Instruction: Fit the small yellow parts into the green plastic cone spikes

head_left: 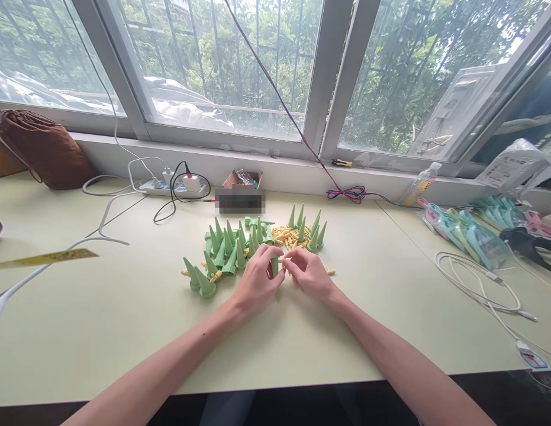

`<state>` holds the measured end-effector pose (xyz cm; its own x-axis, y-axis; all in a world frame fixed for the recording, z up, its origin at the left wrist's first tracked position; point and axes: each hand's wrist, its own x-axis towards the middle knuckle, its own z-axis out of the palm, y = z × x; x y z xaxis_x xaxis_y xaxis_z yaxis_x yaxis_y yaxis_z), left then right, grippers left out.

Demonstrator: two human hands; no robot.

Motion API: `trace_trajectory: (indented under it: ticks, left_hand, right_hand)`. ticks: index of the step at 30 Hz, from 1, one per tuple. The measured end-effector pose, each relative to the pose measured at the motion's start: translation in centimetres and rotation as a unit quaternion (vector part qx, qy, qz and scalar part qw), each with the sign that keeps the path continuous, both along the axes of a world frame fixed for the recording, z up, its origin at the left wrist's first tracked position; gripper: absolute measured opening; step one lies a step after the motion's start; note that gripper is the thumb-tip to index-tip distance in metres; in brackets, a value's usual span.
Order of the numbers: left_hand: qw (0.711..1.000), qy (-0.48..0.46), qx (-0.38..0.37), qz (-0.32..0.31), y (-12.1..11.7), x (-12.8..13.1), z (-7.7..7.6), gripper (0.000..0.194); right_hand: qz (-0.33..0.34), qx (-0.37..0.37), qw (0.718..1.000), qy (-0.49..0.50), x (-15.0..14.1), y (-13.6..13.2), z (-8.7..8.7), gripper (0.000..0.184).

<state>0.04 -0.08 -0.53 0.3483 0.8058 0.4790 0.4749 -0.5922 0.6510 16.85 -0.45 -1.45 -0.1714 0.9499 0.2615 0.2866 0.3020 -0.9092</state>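
My left hand (258, 273) is closed around a green plastic cone spike (275, 267), its tip pointing down near the table. Close against it, my right hand (308, 273) pinches a small pale-yellow plastic piece (281, 260) at the side of the cone. Behind my hands lies a heap of small yellow pieces (287, 236). Many green cone spikes (228, 242) stand or lie to the left of that heap, and several more cones (318, 235) stand at its right. Nearer on the left is a small group of cones (206, 286) with yellow pieces beside them.
A power strip (162, 187) with plugs and cables sits at the back left, near a small cardboard box (243, 179). On the right are a coiled white cable (479, 284), bagged pastel items (473, 234) and a plastic bottle (421, 183). A brown drawstring bag (44, 151) rests far left.
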Motion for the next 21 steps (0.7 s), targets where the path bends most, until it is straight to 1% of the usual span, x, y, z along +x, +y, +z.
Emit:
trace_trajectory:
  ticks: [6, 12, 17, 21]
  left_hand:
    - [1.0, 0.001, -0.001, -0.002, -0.02, 0.03, 0.08, 0.013]
    - [1.0, 0.005, -0.009, -0.001, 0.01, 0.0, -0.12, 0.015]
    - [1.0, 0.002, -0.008, 0.003, -0.05, -0.04, 0.01, 0.014]
    - [1.0, 0.002, -0.007, 0.006, -0.08, -0.05, 0.04, 0.013]
  right_hand:
    - [0.021, -0.018, 0.999, 0.032, -0.07, -0.08, 0.0, 0.025]
    - [0.014, -0.02, 1.0, 0.018, 0.02, 0.06, -0.27, 0.031]
    - [0.011, -0.015, 1.0, 0.023, -0.04, -0.15, 0.08, 0.028]
    - [0.018, -0.012, 0.999, 0.023, -0.02, -0.09, -0.06, 0.026]
